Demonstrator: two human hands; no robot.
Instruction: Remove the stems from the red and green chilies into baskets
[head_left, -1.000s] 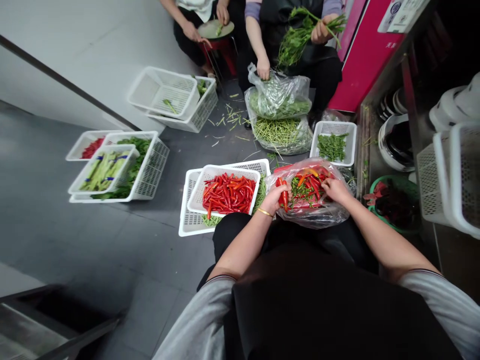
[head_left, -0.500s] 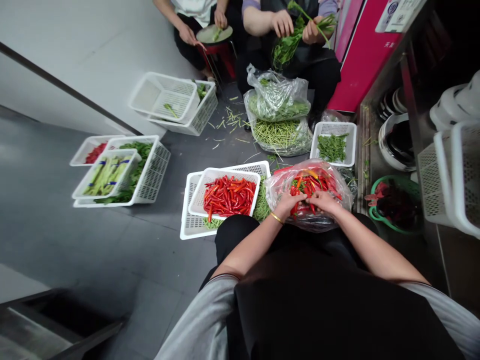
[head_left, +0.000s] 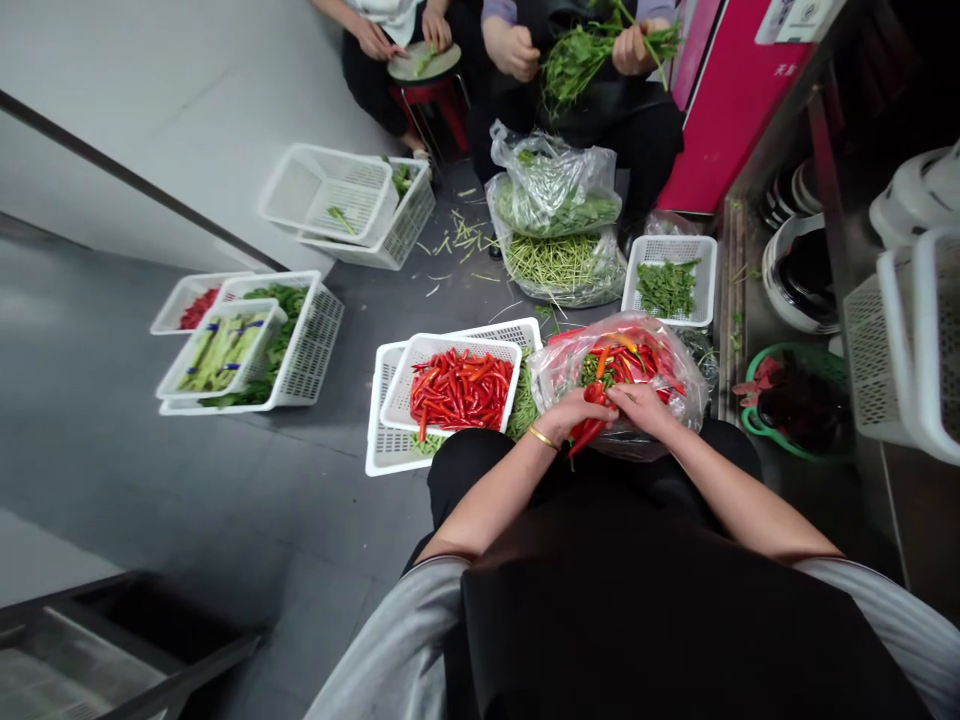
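A clear plastic bag of red chili peppers rests open at my lap, with a heap of green stems inside it. Over its near edge, my left hand is closed around a few red chilies, whose tips hang below the fingers. My right hand meets it there, thumb and fingers pinched at the top end of these chilies. Left of the bag, a white basket holds a pile of red chilies and sits on a larger white basket.
Bags of green stems and a basket of leafy greens lie ahead. Further baskets stand left. A green basin is right, beside a metal shelf. Two people sit opposite, one holding leafy stalks.
Both hands have drawn slightly toward me, and several chilies now hang from my left hand. The green stems in the bag show more. A co-worker's hand has moved away from the stalks.
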